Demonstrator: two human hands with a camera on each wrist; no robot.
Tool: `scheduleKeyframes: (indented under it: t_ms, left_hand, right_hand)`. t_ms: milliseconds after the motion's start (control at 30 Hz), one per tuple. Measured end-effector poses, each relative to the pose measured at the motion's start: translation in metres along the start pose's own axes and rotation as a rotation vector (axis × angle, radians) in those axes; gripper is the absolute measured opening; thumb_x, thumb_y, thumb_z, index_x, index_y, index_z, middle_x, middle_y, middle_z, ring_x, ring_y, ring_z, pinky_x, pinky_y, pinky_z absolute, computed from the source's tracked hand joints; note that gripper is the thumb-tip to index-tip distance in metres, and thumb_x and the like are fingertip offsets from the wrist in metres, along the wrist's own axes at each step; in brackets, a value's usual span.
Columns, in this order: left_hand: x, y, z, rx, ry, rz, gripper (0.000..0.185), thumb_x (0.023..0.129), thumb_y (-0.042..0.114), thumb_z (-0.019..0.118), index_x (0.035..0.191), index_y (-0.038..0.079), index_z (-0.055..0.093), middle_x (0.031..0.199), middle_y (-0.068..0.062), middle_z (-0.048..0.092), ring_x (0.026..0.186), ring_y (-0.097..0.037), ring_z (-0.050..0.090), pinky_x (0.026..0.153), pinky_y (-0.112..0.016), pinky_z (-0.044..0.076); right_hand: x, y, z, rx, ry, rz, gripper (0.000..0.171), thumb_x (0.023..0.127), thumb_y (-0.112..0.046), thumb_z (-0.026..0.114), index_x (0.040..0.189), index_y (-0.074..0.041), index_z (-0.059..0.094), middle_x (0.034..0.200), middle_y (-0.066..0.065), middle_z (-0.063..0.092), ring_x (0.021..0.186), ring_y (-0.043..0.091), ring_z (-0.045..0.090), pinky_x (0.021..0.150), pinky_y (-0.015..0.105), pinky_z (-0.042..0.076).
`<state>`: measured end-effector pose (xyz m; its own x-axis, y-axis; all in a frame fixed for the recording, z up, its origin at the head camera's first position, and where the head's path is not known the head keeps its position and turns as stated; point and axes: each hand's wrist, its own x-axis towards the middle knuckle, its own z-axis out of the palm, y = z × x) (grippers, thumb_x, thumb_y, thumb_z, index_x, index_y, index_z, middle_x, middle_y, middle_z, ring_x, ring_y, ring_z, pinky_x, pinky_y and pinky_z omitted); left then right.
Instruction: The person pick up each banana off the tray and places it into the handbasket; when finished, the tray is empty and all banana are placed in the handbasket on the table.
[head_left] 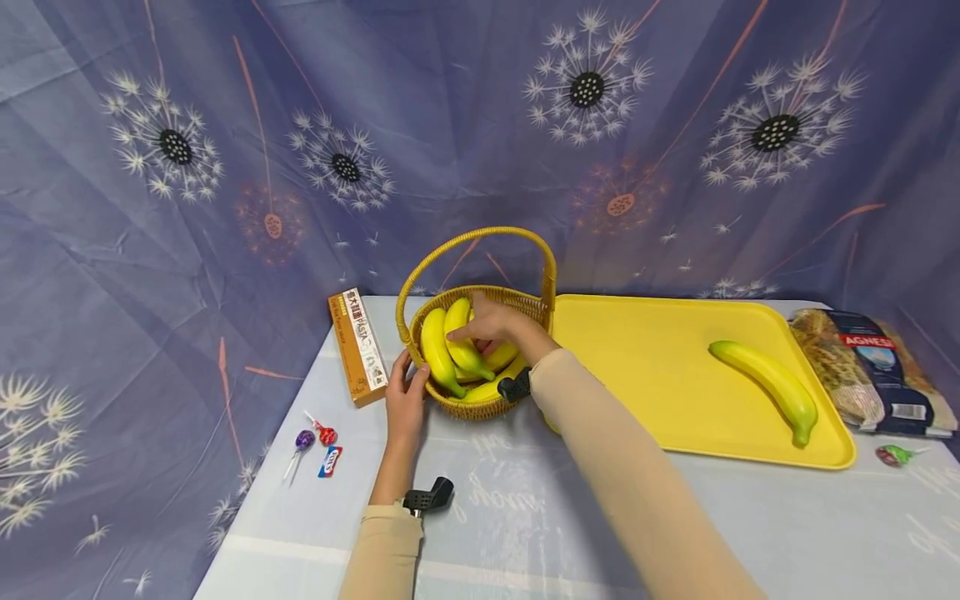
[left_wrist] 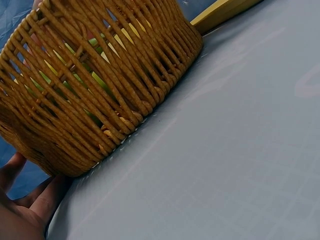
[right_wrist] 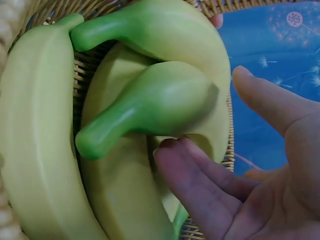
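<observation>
A wicker basket [head_left: 480,410] with a tall arched handle stands on the table and holds several yellow bananas [head_left: 437,350] with green stem ends. My left hand [head_left: 407,408] rests against the basket's outer left side; in the left wrist view its fingers [left_wrist: 47,197] touch the wall low down. Reaching over the rim, my right hand [head_left: 491,323] is in among the bananas. From the right wrist, its thumb stands apart from the extended fingers [right_wrist: 195,185], whose tips lie right by a banana [right_wrist: 165,95] with its green end toward the camera.
Right of the basket lies a yellow tray [head_left: 630,375] bearing one banana [head_left: 768,385]. Beyond it are a pasta bag [head_left: 873,371] and a green-wrapped lollipop [head_left: 894,455]. On the left are a pasta box [head_left: 358,346], purple [head_left: 303,440] and red lollipops [head_left: 326,434], and a small wrapped candy [head_left: 330,462].
</observation>
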<state>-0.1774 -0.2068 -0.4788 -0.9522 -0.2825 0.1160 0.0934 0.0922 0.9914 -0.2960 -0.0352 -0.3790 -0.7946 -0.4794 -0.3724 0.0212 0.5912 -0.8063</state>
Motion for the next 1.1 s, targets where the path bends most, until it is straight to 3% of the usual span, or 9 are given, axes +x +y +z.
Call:
scheduleKeyframes:
  t_ms: [133, 300, 500, 733, 867, 1100]
  left_hand:
    - [0.0, -0.002, 0.001, -0.008, -0.006, 0.004, 0.049, 0.098, 0.029, 0.057, 0.144, 0.021, 0.044, 0.147, -0.006, 0.039, 0.125, -0.026, 0.046, 0.092, -0.038, 0.048]
    - [0.001, -0.002, 0.0, -0.01, -0.007, 0.009, 0.05, 0.098, 0.029, 0.056, 0.145, 0.019, 0.044, 0.147, -0.005, 0.04, 0.124, -0.026, 0.047, 0.091, -0.038, 0.048]
    - [0.001, 0.0, 0.0, -0.023, -0.003, -0.002, 0.048, 0.098, 0.028, 0.057, 0.144, 0.021, 0.045, 0.147, -0.004, 0.04, 0.125, -0.025, 0.046, 0.089, -0.034, 0.049]
    - [0.001, -0.001, -0.001, -0.03, 0.0, 0.008, 0.049, 0.098, 0.026, 0.057, 0.145, 0.018, 0.044, 0.147, -0.006, 0.04, 0.123, -0.026, 0.049, 0.085, -0.03, 0.05]
    - [0.0, 0.001, -0.001, -0.024, -0.003, 0.007, 0.05, 0.098, 0.026, 0.056, 0.145, 0.017, 0.044, 0.147, -0.006, 0.039, 0.125, -0.026, 0.046, 0.087, -0.031, 0.049]
    - [-0.001, -0.001, -0.003, -0.017, -0.008, 0.007, 0.05, 0.098, 0.027, 0.056, 0.146, 0.018, 0.043, 0.148, -0.006, 0.038, 0.128, -0.025, 0.043, 0.091, -0.034, 0.048]
  right_hand:
    - [-0.002, -0.001, -0.005, -0.072, 0.008, -0.019, 0.107, 0.087, -0.033, 0.072, 0.154, -0.017, -0.01, 0.119, 0.02, 0.053, 0.092, 0.034, 0.062, 0.074, 0.044, 0.055]
    - [-0.006, -0.001, -0.011, -0.146, -0.002, -0.052, 0.103, 0.087, -0.031, 0.072, 0.155, -0.017, -0.004, 0.134, 0.019, 0.045, 0.094, 0.036, 0.061, 0.074, 0.043, 0.055]
    - [-0.014, 0.001, -0.02, -0.217, 0.006, -0.104, 0.098, 0.088, -0.032, 0.071, 0.155, -0.015, 0.002, 0.126, 0.021, 0.053, 0.09, 0.037, 0.062, 0.076, 0.044, 0.054]
    - [-0.029, 0.009, -0.035, -0.348, 0.015, -0.196, 0.079, 0.088, -0.037, 0.07, 0.15, -0.014, 0.027, 0.111, 0.008, 0.06, 0.089, 0.028, 0.06, 0.073, 0.042, 0.051]
    - [-0.042, 0.02, -0.046, -0.459, 0.056, -0.249, 0.07, 0.088, -0.039, 0.07, 0.146, -0.018, 0.037, 0.109, 0.002, 0.06, 0.094, 0.018, 0.057, 0.072, 0.035, 0.05]
    - [-0.068, 0.052, -0.068, -0.465, 0.099, -0.299, 0.056, 0.089, -0.034, 0.07, 0.137, -0.014, 0.049, 0.111, 0.007, 0.064, 0.097, 0.018, 0.06, 0.08, 0.039, 0.05]
